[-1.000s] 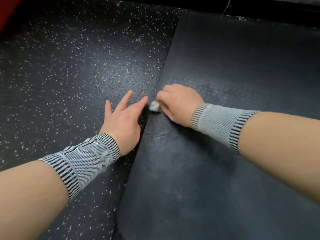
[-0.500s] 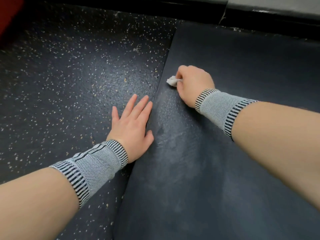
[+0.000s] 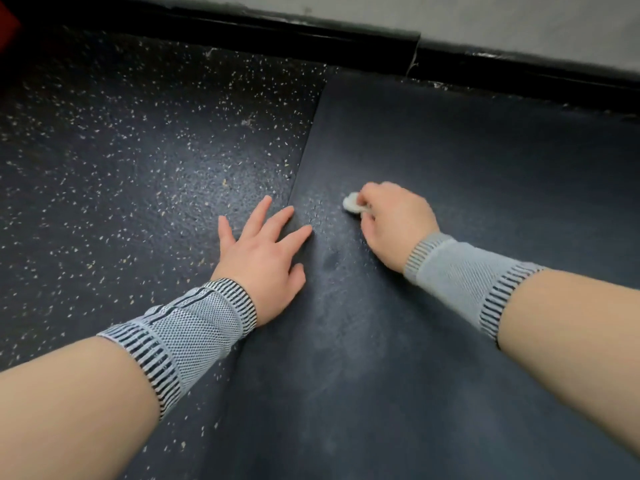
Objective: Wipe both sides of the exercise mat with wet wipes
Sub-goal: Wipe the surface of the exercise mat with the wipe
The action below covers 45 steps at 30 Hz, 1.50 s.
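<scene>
A dark blue-grey exercise mat [image 3: 467, 161] lies flat on the floor and fills the right half of the view. My right hand [image 3: 394, 220] grips a crumpled white wet wipe [image 3: 351, 203] and presses it onto the mat a little inside its left edge. My left hand [image 3: 263, 251] lies flat with straight, spread fingers across the mat's left edge, fingertips on the mat and palm partly on the floor. A damp, shiny streak shows on the mat between the two hands. Both wrists wear grey striped bands.
Dark speckled rubber flooring [image 3: 121, 174] spreads to the left of the mat. A black baseboard [image 3: 277, 32] under a light wall runs along the far edge, close to the mat's far end. A red object [image 3: 7, 19] shows at the top left corner.
My right hand moved the wipe up along the mat's left edge, then back toward me and slightly rightward onto the mat. My left hand stayed flat at the edge.
</scene>
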Motion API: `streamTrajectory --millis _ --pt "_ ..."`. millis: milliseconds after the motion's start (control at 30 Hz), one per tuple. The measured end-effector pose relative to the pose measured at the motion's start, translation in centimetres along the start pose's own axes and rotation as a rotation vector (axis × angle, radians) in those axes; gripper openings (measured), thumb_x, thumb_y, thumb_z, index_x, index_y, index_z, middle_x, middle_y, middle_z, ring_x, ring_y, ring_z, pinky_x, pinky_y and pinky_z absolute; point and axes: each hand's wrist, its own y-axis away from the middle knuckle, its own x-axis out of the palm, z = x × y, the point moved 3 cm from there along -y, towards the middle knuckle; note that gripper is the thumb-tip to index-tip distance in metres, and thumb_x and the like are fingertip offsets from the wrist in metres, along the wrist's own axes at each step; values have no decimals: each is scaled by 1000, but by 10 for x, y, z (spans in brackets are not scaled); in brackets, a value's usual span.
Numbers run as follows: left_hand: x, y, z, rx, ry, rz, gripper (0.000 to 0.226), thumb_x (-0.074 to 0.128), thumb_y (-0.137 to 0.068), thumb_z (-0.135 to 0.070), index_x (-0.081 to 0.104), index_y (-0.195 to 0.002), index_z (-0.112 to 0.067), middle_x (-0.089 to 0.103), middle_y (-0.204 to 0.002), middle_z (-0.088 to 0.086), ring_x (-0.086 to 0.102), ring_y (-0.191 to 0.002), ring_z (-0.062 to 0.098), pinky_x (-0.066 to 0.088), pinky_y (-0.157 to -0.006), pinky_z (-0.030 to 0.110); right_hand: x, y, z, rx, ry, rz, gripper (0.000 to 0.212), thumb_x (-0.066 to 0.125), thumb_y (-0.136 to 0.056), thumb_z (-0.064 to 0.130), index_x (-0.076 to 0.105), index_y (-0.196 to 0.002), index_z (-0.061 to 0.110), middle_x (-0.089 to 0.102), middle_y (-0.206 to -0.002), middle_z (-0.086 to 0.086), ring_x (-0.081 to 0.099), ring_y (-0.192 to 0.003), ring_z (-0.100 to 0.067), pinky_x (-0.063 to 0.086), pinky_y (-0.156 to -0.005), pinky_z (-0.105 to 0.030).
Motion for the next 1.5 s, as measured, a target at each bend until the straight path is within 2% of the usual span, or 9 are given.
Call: streamTrajectory --millis 133,333,567,767,967,1033,1200,1367,1500 --pt "0 -8 -8 11 -36 25 59 37 -97 -47 16 -152 -44 0 -164 -5 -13 -150 18 1 -113 68 0 52 18 -401 -60 109 14 54 -84 16 60 -95 12 59 -88 -10 61 -72 -35 49 -57 -39" --pt "4 -9 -7 5 -54 28 61 39 -96 -49 17 -152 -44 3 -165 -2 1 -150 16 2 -114 66 -26 -2 -66 290 12 -149 18 48 -91 22 56 -107 19 60 -106 -8 57 -96 -31 41 -78 -33" --pt "1 -9 -10 4 -66 36 58 34 -99 -45 14 -153 -45 3 -165 -3 4 -149 17 3 -115 65 -1 77 7 -420 -91 133 15 43 -84 24 56 -88 17 58 -80 -5 61 -66 -30 50 -52 -37" --pt "-5 -14 -8 -16 -7 24 55 36 -100 -25 25 -152 -40 13 -163 -8 14 -148 13 2 -115 64 -27 6 -57 305 -14 -88 17 46 -92 23 55 -106 20 62 -104 -6 59 -94 -31 43 -78 -34" --pt "-12 -10 3 -61 126 -79 66 41 -93 -8 25 -154 -29 21 -161 -12 18 -147 9 2 -117 61 9 62 60 -516 -177 148 14 71 -74 13 59 -81 11 59 -72 -9 61 -58 -31 43 -46 -30" --pt "-11 -8 7 -73 118 -89 67 40 -92 -8 23 -155 -26 20 -161 -12 12 -149 10 3 -116 62 5 24 49 -459 -23 145 10 58 -87 20 57 -95 14 60 -90 -7 61 -76 -30 40 -57 -32" --pt "-13 -2 10 -77 119 -59 69 36 -93 -8 12 -156 -23 18 -161 -13 -2 -151 12 1 -116 62 -18 -53 -6 129 51 -45 15 45 -92 24 54 -104 19 61 -102 -6 59 -91 -31 39 -71 -32" --pt "-20 -3 9 -76 101 -10 73 36 -94 -16 0 -156 -21 16 -161 -12 -8 -150 9 -1 -117 60 8 21 76 -548 -50 283 17 47 -92 21 54 -105 14 60 -104 -8 60 -93 -33 48 -74 -41" --pt "-19 -3 12 -63 22 21 74 37 -94 -14 -4 -156 -18 6 -163 -10 -8 -150 10 0 -117 60 5 -40 60 -456 15 165 20 45 -93 27 54 -108 18 58 -107 -5 59 -95 -30 48 -76 -39"
